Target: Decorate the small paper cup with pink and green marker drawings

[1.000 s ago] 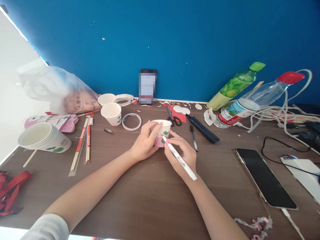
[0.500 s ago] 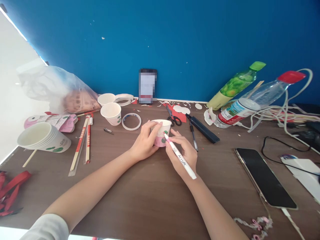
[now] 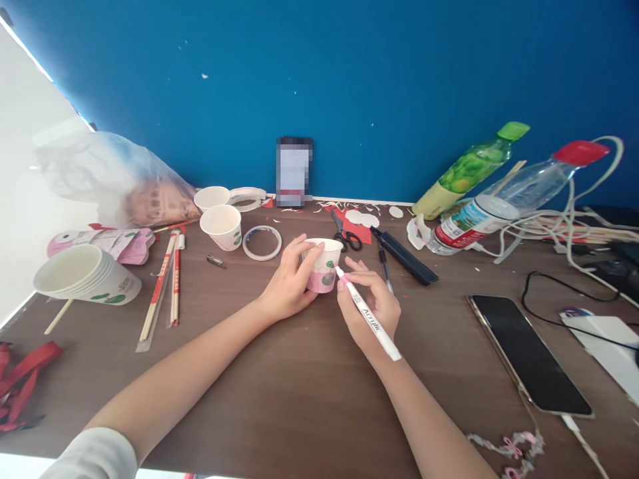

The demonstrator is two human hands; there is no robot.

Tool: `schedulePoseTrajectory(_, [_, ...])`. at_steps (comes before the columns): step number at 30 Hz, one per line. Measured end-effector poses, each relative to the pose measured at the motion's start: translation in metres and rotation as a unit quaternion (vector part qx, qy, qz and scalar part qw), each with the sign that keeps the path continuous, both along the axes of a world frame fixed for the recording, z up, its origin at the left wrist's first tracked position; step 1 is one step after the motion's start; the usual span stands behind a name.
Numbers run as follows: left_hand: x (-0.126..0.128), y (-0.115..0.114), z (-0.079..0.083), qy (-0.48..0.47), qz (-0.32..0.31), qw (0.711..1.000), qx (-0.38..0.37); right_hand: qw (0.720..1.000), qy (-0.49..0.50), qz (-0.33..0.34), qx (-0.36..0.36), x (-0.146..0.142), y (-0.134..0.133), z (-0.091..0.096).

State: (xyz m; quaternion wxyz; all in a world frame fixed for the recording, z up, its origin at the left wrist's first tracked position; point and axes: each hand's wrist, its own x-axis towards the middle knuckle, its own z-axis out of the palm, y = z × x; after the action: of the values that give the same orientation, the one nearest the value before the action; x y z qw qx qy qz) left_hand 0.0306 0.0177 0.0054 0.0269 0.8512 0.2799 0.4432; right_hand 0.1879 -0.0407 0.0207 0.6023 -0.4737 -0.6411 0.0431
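A small paper cup with pink colouring on its lower side stands upright on the brown table. My left hand wraps around the cup's left side and holds it. My right hand pinches a white acrylic marker, whose pink tip touches the cup's right side near a green and red print.
Around the cup lie a tape ring, two more paper cups, scissors, a black pen and a dark case. A stack of cups and chopsticks lie left. Two bottles, cables and a phone sit right.
My right hand and the marker have shifted a little to the right along the cup's side. The left hand keeps its hold on the cup.
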Motion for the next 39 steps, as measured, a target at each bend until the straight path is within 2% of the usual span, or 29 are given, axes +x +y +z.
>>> schedulePoseTrajectory(5, [-0.0017,-0.0023,-0.0007,0.019,-0.020,0.997,-0.071,1.000,-0.010,0.027,0.008,-0.0030,-0.0029,0.0051])
schedulePoseTrajectory(7, [-0.0018,-0.0028,-0.0004,0.021,-0.019,0.997,-0.078,0.999,-0.021,0.039,0.008,-0.0034,-0.0037,0.0059])
schedulePoseTrajectory(13, [0.0009,-0.0013,0.0014,-0.007,0.006,1.000,0.001,0.998,-0.041,0.038,0.017,-0.0043,-0.0050,0.0078])
schedulePoseTrajectory(19, [0.0023,-0.0022,0.0015,0.003,0.023,0.999,0.035,0.997,-0.072,0.032,0.027,-0.0058,-0.0045,0.0096])
schedulePoseTrajectory(39, [0.0020,-0.0030,0.0035,-0.002,0.019,0.999,0.026,0.998,-0.066,0.005,0.023,-0.0062,-0.0020,0.0072])
